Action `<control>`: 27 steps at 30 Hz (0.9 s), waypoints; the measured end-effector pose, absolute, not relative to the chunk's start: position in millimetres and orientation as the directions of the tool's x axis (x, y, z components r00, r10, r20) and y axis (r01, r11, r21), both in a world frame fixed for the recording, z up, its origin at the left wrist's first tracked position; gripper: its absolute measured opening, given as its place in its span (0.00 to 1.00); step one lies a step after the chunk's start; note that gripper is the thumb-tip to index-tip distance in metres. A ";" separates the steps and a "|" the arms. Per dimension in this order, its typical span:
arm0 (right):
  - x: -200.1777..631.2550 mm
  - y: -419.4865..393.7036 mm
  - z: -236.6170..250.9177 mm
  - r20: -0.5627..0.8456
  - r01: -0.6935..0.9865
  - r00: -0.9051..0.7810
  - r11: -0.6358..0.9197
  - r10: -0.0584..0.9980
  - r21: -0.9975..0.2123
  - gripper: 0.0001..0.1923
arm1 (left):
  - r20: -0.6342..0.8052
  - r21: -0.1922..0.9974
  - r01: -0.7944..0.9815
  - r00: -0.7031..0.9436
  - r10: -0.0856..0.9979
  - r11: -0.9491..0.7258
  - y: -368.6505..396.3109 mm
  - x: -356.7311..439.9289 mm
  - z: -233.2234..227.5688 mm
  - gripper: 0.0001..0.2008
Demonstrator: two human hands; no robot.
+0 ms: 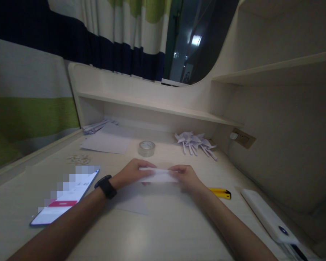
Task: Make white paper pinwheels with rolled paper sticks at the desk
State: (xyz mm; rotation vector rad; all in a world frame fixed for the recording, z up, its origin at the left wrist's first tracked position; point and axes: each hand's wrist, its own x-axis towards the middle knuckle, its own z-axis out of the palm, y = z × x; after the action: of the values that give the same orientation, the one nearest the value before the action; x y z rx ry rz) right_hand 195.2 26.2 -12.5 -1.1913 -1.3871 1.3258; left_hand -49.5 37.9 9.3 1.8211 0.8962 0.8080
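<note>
While both forearms reach forward, left hand (pixel 132 173) and right hand (pixel 186 177) grip the folded paper (pixel 158 175).

A small white sheet of paper (pixel 159 175) is lying flat and crosswise near the middle of the pale desk. It is showing as a narrow folded strip, its two ends being covered.
</note>
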 end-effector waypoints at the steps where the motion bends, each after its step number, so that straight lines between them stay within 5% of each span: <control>1: 195.9 26.6 -13.3 -0.036 0.075 -0.185 -0.022 0.982 -0.997 0.21 | 0.154 0.920 0.232 0.528 0.835 -0.316 37.5 -49.7 9.7 0.19; 14: 198.1 25.5 -8.6 -0.064 -0.007 -0.219 -0.067 0.974 -0.998 0.19 | 0.184 0.884 0.276 0.538 0.823 -0.378 40.4 -53.7 9.9 0.16; 27: 198.5 26.8 -10.8 -0.023 -0.051 -0.177 -0.032 0.984 -0.998 0.18 | 0.141 0.961 0.127 0.534 0.834 -0.244 38.4 -51.3 8.8 0.19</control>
State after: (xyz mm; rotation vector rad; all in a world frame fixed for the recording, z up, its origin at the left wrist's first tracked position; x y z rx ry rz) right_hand 198.5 26.8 -10.8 -1.1004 -1.2849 1.3844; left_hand -51.3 38.4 8.8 1.7060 0.8141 0.8280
